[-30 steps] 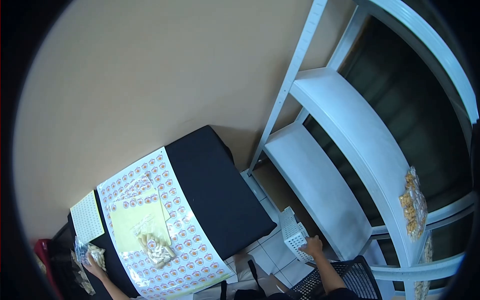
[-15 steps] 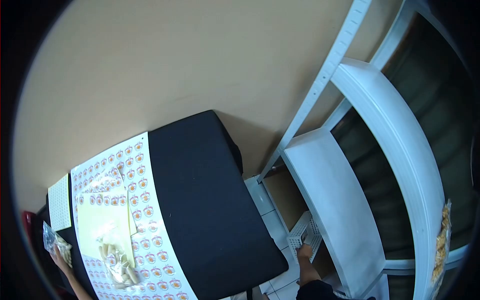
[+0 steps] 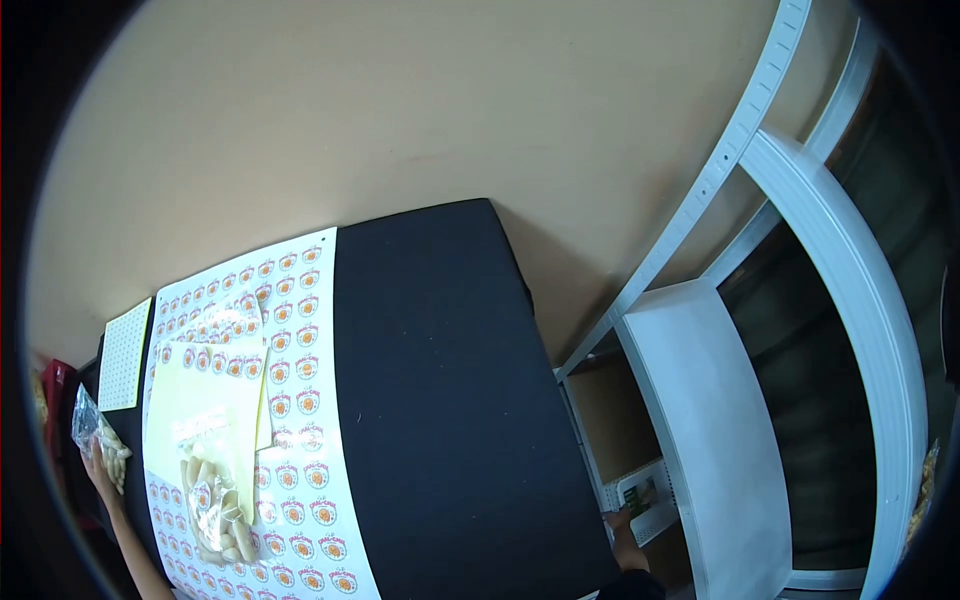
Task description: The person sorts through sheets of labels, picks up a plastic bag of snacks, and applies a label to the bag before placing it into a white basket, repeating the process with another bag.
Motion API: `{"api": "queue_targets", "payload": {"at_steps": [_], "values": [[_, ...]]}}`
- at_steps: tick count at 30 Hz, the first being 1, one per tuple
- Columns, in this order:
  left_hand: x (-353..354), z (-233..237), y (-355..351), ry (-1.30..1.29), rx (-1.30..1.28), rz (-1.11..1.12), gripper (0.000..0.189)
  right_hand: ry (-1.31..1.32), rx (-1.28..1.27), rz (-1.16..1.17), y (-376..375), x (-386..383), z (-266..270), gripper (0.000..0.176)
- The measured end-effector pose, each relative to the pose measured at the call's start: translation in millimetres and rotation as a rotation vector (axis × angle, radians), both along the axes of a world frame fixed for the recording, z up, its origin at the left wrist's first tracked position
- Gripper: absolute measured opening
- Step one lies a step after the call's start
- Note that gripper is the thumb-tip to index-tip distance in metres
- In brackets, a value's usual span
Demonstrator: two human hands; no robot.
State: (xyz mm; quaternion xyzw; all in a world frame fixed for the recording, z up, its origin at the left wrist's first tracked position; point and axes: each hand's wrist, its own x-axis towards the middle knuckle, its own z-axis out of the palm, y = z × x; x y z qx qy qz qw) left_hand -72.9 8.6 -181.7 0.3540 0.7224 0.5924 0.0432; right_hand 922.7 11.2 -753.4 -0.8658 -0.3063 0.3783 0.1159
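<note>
My left hand (image 3: 97, 462) is at the far left edge of the black table (image 3: 450, 400), gripping a clear bag of pale snack sticks (image 3: 92, 438). A second clear bag of the same sticks (image 3: 212, 492) lies on a yellow sheet (image 3: 205, 420) on top of a big sheet of round orange-and-white stickers (image 3: 290, 400). My right hand (image 3: 622, 522) reaches down at the lower right, holding the edge of a white perforated basket (image 3: 645, 500) under the lowest white shelf (image 3: 700, 420). Only the hand's back shows.
A small white perforated sheet (image 3: 124, 352) lies at the table's far left. A white metal rack (image 3: 800, 300) stands to the right of the table, against the tan wall (image 3: 400, 120). A bag of orange snacks (image 3: 925, 495) sits on a rack shelf at the far right.
The view swung right and down. My right hand pushed the white basket further in under the lowest shelf. My left hand kept the bag at the table's left edge.
</note>
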Motion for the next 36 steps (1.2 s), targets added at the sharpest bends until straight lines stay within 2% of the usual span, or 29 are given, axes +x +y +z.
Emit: {"api": "queue_targets", "payload": {"at_steps": [2, 3, 4, 6, 7, 9, 10, 12, 16, 18, 19, 21, 23, 25, 26, 27, 28, 30, 31, 32, 33, 36], "values": [[0, -5, -4, 0.016, 0.005, 0.007, 0.039, -0.072, 0.034, -0.122, 11, -17, 29, 0.097], [-10, -6, -7, -0.052, -0.013, -0.028, 0.039, -0.04, -0.065, -0.264, 18, -31, 54, 0.097], [-16, -5, -8, -0.12, -0.031, -0.065, 0.039, -0.037, -0.06, -0.261, 20, -36, 54, 0.097], [-5, -4, -4, -0.108, -0.026, -0.054, 0.04, 0.112, 0.116, -0.25, -6, -25, 1, 0.09], [0, -6, -2, -0.063, 0.014, -0.039, 0.04, -0.022, 0.168, -0.108, -26, -16, -43, 0.08], [-1, -13, 0, -0.045, 0.071, -0.043, 0.042, -0.027, 0.156, -0.113, -21, -43, 31, 0.077], [8, -14, 4, -0.1, 0.145, -0.052, 0.036, -0.029, 0.139, -0.117, -28, -54, 50, 0.073], [24, -14, 9, -0.082, 0.17, 0.004, 0.039, -0.035, 0.101, -0.117, -40, -85, 94, 0.067], [27, -24, 9, -0.238, 0.224, -0.056, 0.044, -0.053, 0.045, -0.102, -56, -156, 226, 0.057], [46, -17, 15, -0.261, 0.219, -0.04, 0.044, 0.149, 0.552, -0.507, -54, -184, 295, 0.029], [53, -13, 16, -0.293, 0.201, -0.03, 0.043, 0.15, 0.554, -0.499, -50, -191, 322, 0.029], [73, -6, 20, -0.307, 0.244, -0.008, 0.044, -0.054, 0.823, -0.555, -42, -202, 370, 0.021], [81, -5, 17, -0.297, 0.263, -0.054, 0.044, -0.228, 1.004, -0.508, -28, -212, 410, 0.016], [90, -3, 15, -0.291, 0.275, -0.075, 0.044, -0.378, 1.161, -0.452, -5, -248, 483, 0.015], [97, 0, 16, -0.323, 0.298, -0.054, 0.045, -0.46, 1.127, -0.364, 2, -264, 515, 0.013], [103, 5, 15, -0.42, 0.298, -0.072, 0.046, -0.567, 1.209, -0.274, 10, -282, 541, 0.012], [113, 11, 15, -0.424, 0.274, -0.06, 0.047, -0.555, 1.203, -0.262, 14, -309, 570, 0.012], [113, 17, 11, -0.346, 0.185, -0.139, 0.049, -0.659, 1.389, 0.055, 30, -374, 627, 0.014], [130, 48, 12, -0.275, 0.16, -0.153, 0.048, -0.553, 1.451, 0.176, 36, -407, 644, 0.016], [130, 62, 13, -0.374, 0.184, -0.218, 0.048, -0.444, 1.507, 0.296, 43, -441, 660, 0.018], [138, 90, 14, -0.388, 0.186, -0.282, 0.047, -0.296, 1.493, 0.404, 46, -480, 681, 0.019], [130, 127, 12, -0.43, 0.179, -0.44, 0.048, 0.218, 1.382, 0.648, 49, -599, 722, 0.02]]}}
